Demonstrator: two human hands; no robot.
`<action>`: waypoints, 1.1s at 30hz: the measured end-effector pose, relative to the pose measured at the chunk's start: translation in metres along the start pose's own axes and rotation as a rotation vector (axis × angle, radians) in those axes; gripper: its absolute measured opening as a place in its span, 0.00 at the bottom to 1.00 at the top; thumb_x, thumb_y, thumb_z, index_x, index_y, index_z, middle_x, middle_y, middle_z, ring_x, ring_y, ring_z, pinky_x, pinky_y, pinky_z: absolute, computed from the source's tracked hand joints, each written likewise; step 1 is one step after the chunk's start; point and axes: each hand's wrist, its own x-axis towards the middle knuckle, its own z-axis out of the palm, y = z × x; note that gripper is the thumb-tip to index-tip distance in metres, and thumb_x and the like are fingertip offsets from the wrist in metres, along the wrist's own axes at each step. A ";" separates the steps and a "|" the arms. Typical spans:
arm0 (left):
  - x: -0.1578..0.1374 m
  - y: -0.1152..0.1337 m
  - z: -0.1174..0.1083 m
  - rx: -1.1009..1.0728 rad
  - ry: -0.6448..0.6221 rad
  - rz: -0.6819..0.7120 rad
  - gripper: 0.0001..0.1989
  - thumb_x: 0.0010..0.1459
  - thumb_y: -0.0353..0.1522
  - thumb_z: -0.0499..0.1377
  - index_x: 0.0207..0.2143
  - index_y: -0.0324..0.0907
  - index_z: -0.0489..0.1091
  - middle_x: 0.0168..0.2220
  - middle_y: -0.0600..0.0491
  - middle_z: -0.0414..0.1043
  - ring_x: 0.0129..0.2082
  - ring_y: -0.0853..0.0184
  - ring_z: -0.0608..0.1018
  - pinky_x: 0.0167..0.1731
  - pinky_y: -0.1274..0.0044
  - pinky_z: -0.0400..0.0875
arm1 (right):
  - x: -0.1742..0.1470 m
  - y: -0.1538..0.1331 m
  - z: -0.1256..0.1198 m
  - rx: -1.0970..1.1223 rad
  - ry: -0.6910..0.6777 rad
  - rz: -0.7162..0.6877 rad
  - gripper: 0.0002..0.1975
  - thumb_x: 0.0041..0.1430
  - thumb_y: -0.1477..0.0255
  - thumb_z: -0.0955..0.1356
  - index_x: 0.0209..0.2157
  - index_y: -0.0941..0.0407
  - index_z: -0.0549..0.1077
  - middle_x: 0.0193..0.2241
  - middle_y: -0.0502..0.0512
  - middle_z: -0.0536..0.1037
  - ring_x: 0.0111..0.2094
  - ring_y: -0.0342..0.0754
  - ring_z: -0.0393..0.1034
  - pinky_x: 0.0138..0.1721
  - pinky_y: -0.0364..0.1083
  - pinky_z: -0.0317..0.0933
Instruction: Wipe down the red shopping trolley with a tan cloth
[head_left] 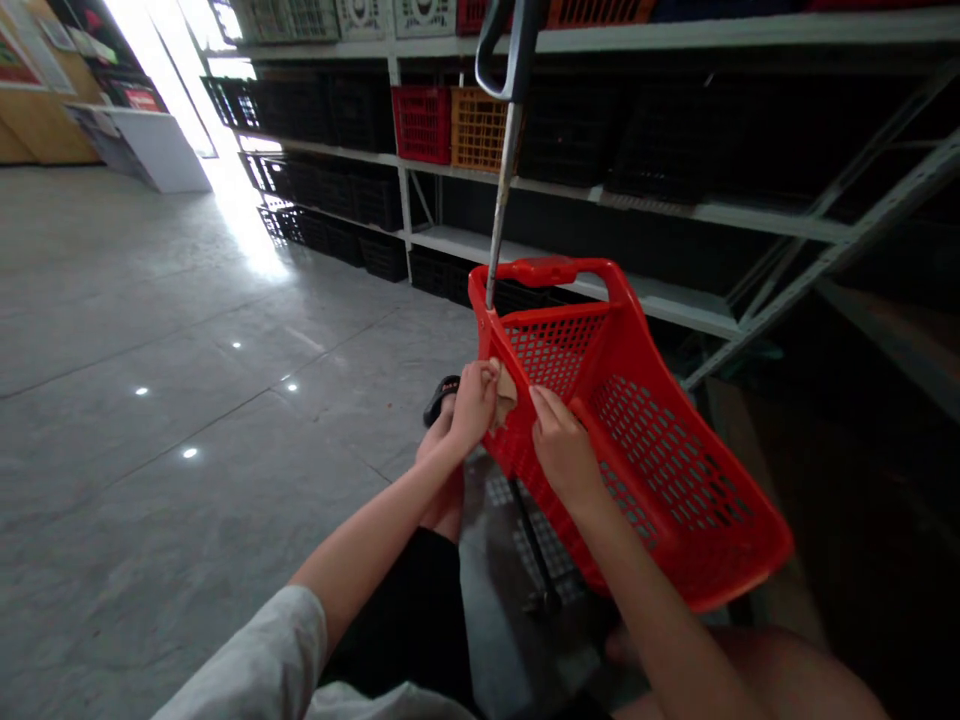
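A red plastic shopping cart basket (651, 352) with slotted sides stands before me, tilted in view. At its near left side, my left hand (474, 405) has its fingers closed on a ragged-edged beige piece (507, 394), like torn paper or cloth, lying against the red plastic. My right hand (564, 448) is closed over the cart's near side rim, a little right of the beige piece; the thumb is hidden. From the basket's corner rises a worn metal pole (504, 195) with a dark grey handle (517, 60) on top.
Metal shelving (652, 208) runs behind the cart, bearing black crates, a red crate (422, 124) and an orange crate (477, 128). Grey floor (187, 520) stretches left toward a white counter (161, 150) and a bright doorway. My foot in a black sandal (441, 398) is beside the cart.
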 end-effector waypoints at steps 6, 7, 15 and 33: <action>0.093 0.030 0.011 -0.042 0.202 0.263 0.09 0.62 0.26 0.56 0.43 0.48 0.64 0.47 0.49 0.67 0.53 0.62 0.70 0.57 0.68 0.65 | 0.012 0.044 -0.014 -0.118 -0.031 0.029 0.25 0.70 0.72 0.57 0.65 0.54 0.64 0.61 0.62 0.73 0.58 0.57 0.72 0.57 0.56 0.69; 0.097 0.028 0.018 -0.034 0.196 0.277 0.10 0.61 0.25 0.55 0.43 0.48 0.63 0.48 0.49 0.66 0.53 0.61 0.69 0.58 0.67 0.64 | 0.016 0.054 -0.016 -0.152 -0.028 0.036 0.24 0.71 0.68 0.58 0.66 0.55 0.64 0.60 0.62 0.73 0.57 0.58 0.73 0.55 0.55 0.69; 0.043 -0.066 0.071 0.315 -0.716 0.464 0.09 0.59 0.25 0.57 0.40 0.46 0.70 0.42 0.47 0.70 0.44 0.58 0.74 0.54 0.65 0.69 | 0.039 0.134 -0.020 -0.391 -0.092 0.075 0.26 0.71 0.59 0.58 0.63 0.57 0.67 0.52 0.66 0.79 0.46 0.60 0.73 0.42 0.53 0.65; 0.066 -0.075 0.099 0.581 -0.652 0.801 0.14 0.71 0.34 0.51 0.54 0.47 0.71 0.45 0.50 0.76 0.46 0.61 0.75 0.48 0.68 0.65 | 0.065 0.139 -0.003 -0.296 -0.012 0.198 0.28 0.69 0.68 0.60 0.68 0.56 0.58 0.54 0.65 0.73 0.56 0.58 0.64 0.63 0.61 0.52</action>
